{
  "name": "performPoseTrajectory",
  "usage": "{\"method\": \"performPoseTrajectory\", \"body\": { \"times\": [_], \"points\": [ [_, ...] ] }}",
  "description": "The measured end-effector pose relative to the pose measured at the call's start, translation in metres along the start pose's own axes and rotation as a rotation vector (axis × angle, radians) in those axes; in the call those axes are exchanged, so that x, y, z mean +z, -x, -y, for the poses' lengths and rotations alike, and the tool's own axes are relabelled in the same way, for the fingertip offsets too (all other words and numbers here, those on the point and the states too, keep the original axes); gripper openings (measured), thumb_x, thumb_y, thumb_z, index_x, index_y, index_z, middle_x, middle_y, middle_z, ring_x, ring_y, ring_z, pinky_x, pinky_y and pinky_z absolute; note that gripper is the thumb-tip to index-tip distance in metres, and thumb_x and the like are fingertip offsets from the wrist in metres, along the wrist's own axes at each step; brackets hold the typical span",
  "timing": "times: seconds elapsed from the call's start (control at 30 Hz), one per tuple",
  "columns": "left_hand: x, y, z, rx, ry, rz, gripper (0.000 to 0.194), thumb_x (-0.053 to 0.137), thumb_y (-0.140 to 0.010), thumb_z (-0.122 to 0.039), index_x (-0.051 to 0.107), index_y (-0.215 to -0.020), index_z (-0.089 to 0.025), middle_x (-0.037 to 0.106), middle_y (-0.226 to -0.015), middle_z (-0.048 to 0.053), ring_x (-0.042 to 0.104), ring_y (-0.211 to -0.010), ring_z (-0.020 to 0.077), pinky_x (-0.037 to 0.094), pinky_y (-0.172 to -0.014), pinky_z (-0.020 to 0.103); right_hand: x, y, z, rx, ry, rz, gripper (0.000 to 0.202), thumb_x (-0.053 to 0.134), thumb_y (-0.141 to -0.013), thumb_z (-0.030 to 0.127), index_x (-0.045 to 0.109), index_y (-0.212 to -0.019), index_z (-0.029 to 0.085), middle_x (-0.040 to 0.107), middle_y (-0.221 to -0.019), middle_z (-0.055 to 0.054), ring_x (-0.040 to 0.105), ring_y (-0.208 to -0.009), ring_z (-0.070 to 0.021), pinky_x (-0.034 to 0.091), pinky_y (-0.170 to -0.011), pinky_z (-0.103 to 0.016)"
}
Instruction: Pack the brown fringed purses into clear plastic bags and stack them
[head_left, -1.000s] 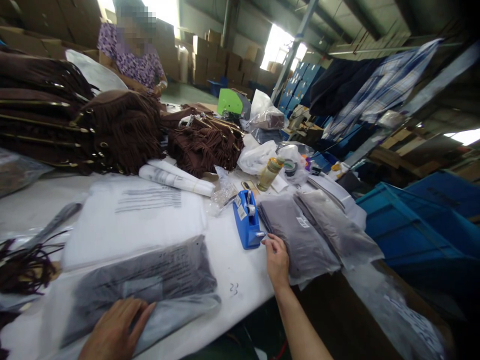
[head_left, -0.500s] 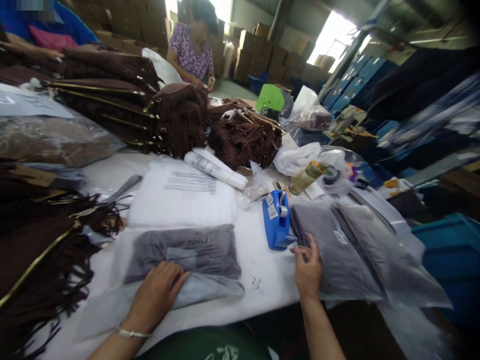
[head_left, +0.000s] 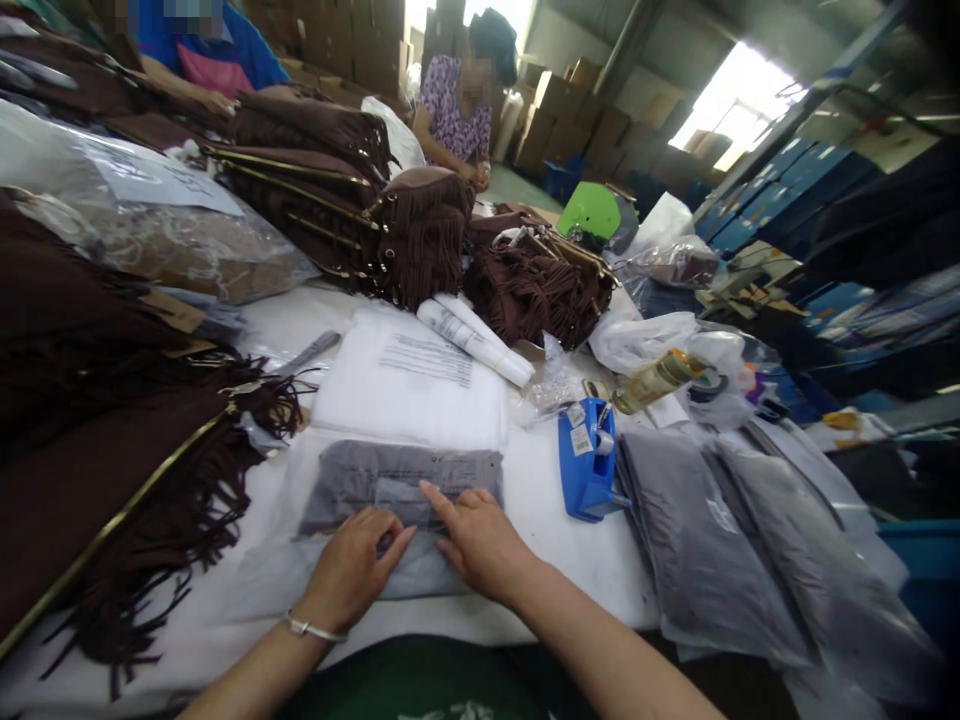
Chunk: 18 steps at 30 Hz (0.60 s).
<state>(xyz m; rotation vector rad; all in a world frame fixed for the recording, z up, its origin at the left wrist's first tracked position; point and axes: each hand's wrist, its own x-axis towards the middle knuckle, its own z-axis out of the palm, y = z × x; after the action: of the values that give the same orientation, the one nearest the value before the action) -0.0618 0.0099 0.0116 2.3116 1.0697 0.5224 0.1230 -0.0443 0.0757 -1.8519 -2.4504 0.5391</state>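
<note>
A dark folded item in a clear plastic bag point(head_left: 341, 490) lies on the white table in front of me, with printed text showing through the film. My left hand point(head_left: 356, 560) rests on the bag's near left part, its fingers bent and the thumb apart from them. My right hand point(head_left: 480, 540) lies over the right part of the same bag, index finger stretched out and touching its top near a paler patch. The loose bag end lies along the near side, partly under both hands. Right of the bag stands a blue tape dispenser point(head_left: 581, 470).
Behind the bag lies a stack of white printed plastic bags point(head_left: 409, 400) and a rolled one point(head_left: 480, 340). Packed grey bags point(head_left: 712, 540) lie right. Brown fringed bags point(head_left: 120, 430) are piled left and behind. A bottle point(head_left: 660, 380) leans at right. Two people work across the table.
My right hand has moved left from the tape dispenser onto the bagged item. My left hand stays on the bag, fingers more bent. The view has shifted left.
</note>
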Motion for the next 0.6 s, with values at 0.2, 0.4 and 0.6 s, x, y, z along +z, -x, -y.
{"method": "performPoseTrajectory", "body": {
  "times": [0.2,0.4,0.6],
  "points": [
    [0.009,0.005,0.003,0.082,-0.172,0.002,0.026,0.046,-0.091,-0.035,0.056,-0.073,-0.019,0.059,-0.071,0.003,0.054,-0.073,0.022,0.039,-0.07,0.036,0.012,-0.007,-0.018,0.133,0.16,-0.02,0.082,0.065,-0.08,0.034,0.019,-0.145,0.017,0.067,-0.086,-0.011,0.055,-0.091,-0.0295,0.039,-0.085,-0.042],
    [0.006,0.006,0.0,0.074,-0.183,0.032,0.027,0.044,-0.092,-0.035,0.058,-0.076,-0.019,0.06,-0.075,0.004,0.054,-0.076,0.0221,0.038,-0.072,0.035,0.0,0.01,-0.031,0.26,-0.136,-0.298,0.058,0.06,-0.084,0.022,0.038,-0.138,0.024,0.063,-0.078,-0.004,0.055,-0.082,-0.0222,0.041,-0.082,-0.036],
    [-0.043,0.035,0.036,-0.007,-0.104,0.088,0.023,0.051,-0.087,-0.042,0.058,-0.086,-0.02,0.061,-0.087,0.005,0.054,-0.086,0.0234,0.038,-0.078,0.036,-0.012,0.0,-0.014,-0.005,-0.541,-0.239,0.015,0.055,-0.089,0.025,0.069,-0.084,0.024,0.062,-0.095,-0.002,0.053,-0.099,-0.0165,0.038,-0.091,-0.031]
  ]
}}
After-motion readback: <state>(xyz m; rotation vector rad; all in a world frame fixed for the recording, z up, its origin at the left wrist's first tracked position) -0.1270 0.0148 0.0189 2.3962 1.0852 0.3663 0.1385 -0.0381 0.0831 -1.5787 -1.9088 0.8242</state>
